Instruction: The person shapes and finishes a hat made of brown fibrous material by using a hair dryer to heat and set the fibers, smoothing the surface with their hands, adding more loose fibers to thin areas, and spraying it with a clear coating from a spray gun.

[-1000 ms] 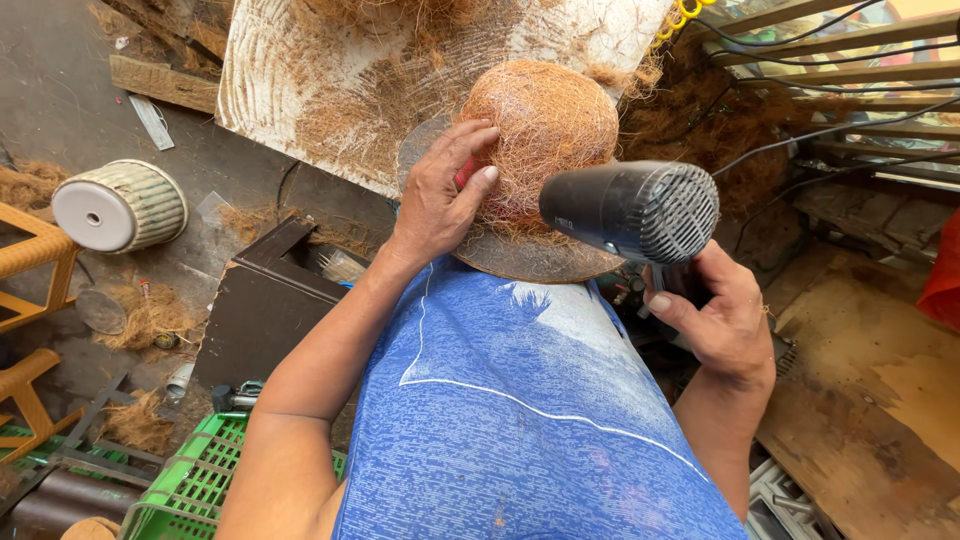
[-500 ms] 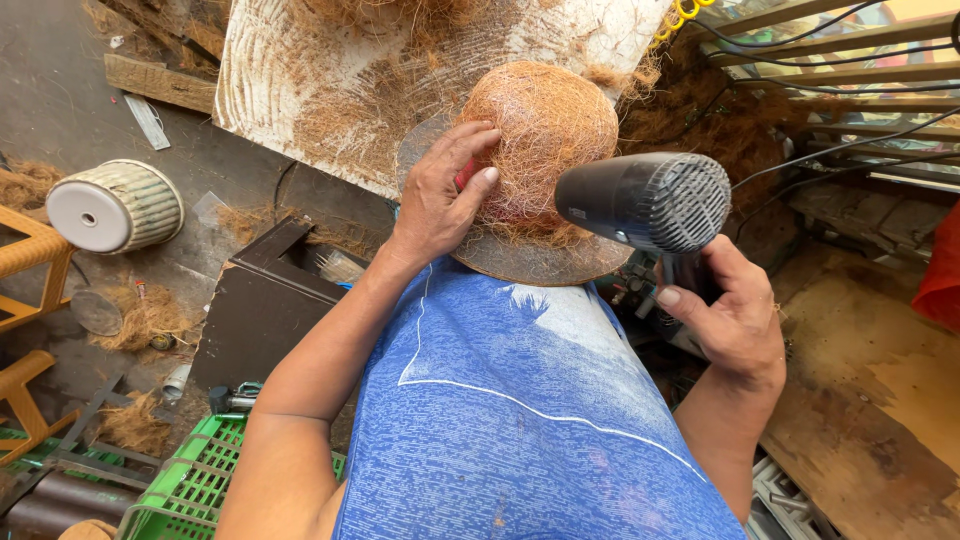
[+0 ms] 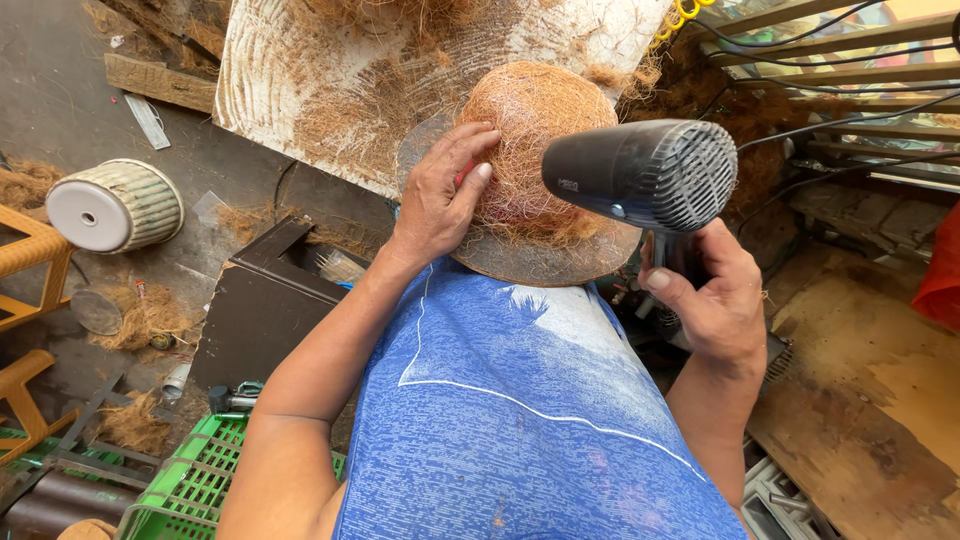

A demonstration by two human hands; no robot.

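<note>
Coir fibre, rust-orange and wiry, makes up the dome (image 3: pixel 535 130) you are working on; it sits on one round dark disc (image 3: pixel 530 258) just past your knees, and everything turns on how it lies between your two hands. From your right hand (image 3: pixel 705 305), which is closed around the handle of one black hair dryer (image 3: pixel 640 172), the dome lies forward and to the left, with the dryer's barrel running crosswise in front of it, nozzle toward the dome's near right flank and grille toward the right. Your left hand (image 3: pixel 440 200) is the nearer of the two: it rests flat on the dome's left side, fingers curled against the fibre, with something small and red half hidden under them; I cannot tell what it is. So the dome lies directly under that hand's fingertips, while the dryer hangs just beside the fibre, whether touching or not I cannot tell.

Farther out from your left hand, beyond the dome, lies one pale ribbed board (image 3: pixel 330 70) strewn with loose fibre. To the left of that hand, well apart, one ribbed white pot (image 3: pixel 115 205) lies tipped on the floor. Below your left elbow sits one dark box (image 3: pixel 265 305), and nearer you one green crate (image 3: pixel 190 485).
</note>
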